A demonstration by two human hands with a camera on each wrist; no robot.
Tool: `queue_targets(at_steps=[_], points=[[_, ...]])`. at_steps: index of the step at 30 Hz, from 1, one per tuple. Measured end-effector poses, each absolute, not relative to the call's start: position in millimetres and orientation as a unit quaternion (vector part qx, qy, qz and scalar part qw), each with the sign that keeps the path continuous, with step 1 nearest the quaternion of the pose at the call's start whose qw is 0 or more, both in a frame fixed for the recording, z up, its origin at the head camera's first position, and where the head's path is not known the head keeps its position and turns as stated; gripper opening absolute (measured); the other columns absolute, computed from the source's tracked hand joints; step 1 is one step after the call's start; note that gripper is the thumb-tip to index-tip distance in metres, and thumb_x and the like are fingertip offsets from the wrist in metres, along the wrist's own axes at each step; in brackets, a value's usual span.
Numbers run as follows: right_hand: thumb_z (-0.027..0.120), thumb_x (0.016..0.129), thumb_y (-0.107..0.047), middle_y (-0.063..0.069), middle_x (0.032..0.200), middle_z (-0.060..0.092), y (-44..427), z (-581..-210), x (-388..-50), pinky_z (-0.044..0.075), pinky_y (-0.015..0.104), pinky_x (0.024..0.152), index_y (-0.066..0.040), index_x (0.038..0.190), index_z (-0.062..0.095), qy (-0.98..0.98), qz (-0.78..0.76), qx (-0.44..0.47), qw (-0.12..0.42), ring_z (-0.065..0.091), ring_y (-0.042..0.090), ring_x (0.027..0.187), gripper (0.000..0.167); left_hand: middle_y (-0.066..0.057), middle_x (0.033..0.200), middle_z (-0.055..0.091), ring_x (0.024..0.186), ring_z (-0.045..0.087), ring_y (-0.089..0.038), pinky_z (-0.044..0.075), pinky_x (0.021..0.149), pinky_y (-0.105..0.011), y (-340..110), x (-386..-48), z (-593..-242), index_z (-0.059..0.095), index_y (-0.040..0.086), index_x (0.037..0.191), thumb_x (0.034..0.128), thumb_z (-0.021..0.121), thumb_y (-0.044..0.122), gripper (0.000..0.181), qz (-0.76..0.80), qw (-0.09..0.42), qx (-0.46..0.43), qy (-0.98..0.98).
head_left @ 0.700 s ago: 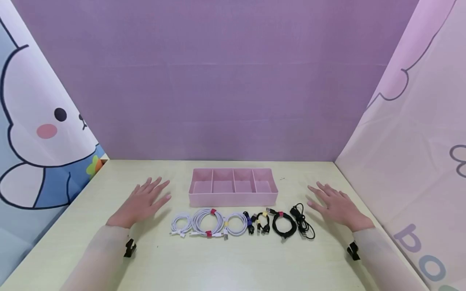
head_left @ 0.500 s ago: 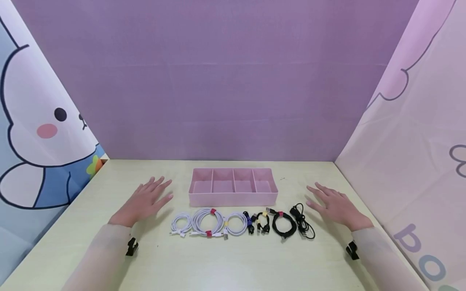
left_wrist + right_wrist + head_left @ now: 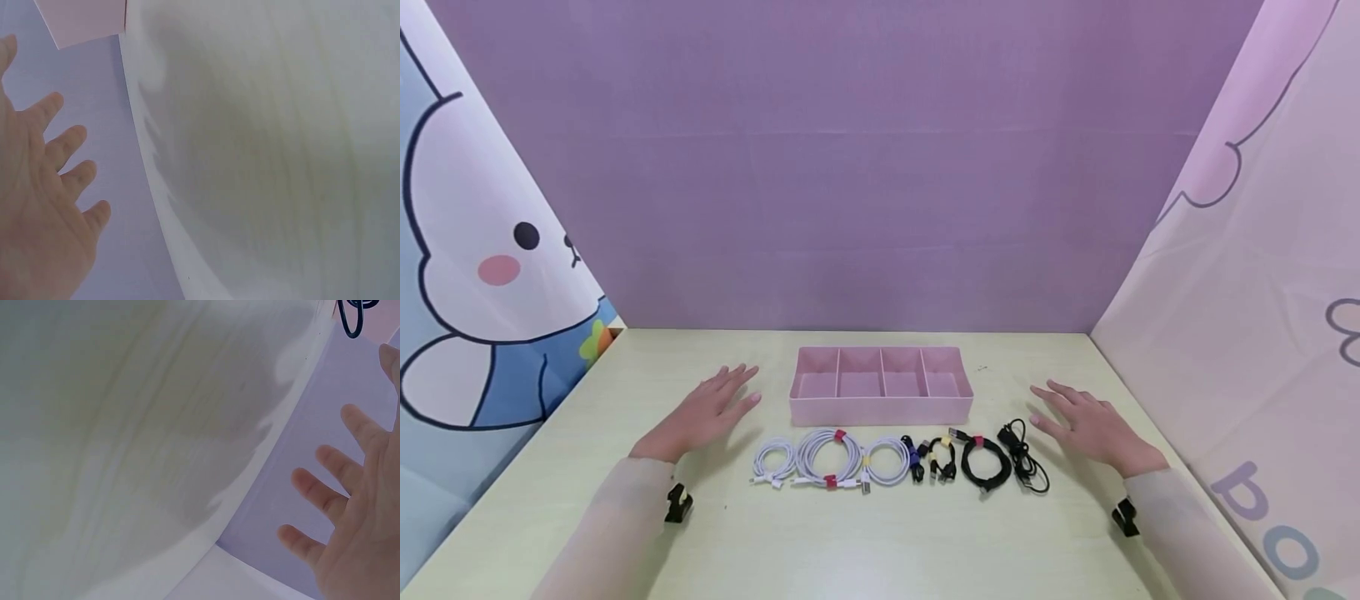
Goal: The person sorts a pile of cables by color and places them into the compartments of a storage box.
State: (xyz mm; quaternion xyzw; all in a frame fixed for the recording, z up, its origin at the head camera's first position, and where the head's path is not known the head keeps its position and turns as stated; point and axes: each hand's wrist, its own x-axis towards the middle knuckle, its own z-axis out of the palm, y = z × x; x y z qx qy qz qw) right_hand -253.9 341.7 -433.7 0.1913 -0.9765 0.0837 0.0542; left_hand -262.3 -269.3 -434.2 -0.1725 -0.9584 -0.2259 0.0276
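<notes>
1. Pale pink fabric (image 3: 1255, 317) at right is showing lettering, including "o".
2. Pink tray (image 3: 880, 412) is standing at far centre.
3. Left hand (image 3: 702, 417), fingers spread, is hovering left of the white cables (image 3: 853, 458).
4. Right hand (image 3: 1096, 427), fingers spread, is hovering just right of the black cables (image 3: 988, 483).
</notes>
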Motion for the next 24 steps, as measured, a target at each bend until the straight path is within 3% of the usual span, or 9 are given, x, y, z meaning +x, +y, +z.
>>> queue_targets(at_steps=[9, 24], points=[[0.053, 0.102, -0.051, 0.022, 0.148, 0.046, 340, -433, -253, 0.037, 0.075, 0.095, -0.015, 0.151, 0.047, -0.971, 0.106, 0.206, 0.051, 0.046, 0.053, 0.126, 0.061, -0.021, 0.162, 0.024, 0.147, 0.016, -0.047, 0.016, 0.112, -0.071, -264, -266, -430, 0.030, 0.010, 0.158, 0.1058, 0.036, 0.056, 0.070, -0.291, -0.021, -0.161, -0.943], [0.057, 0.100, -0.050, 0.015, 0.139, 0.057, 334, -433, -250, 0.040, 0.070, 0.095, -0.014, 0.144, 0.056, -0.965, 0.126, 0.223, 0.057, 0.052, 0.046, 0.122, 0.056, -0.016, 0.160, 0.032, 0.147, 0.024, -0.041, 0.019, 0.115, -0.064, -260, -273, -433, 0.035, 0.011, 0.157, 0.1050, 0.034, 0.059, 0.070, -0.338, -0.046, -0.160, -0.927]])
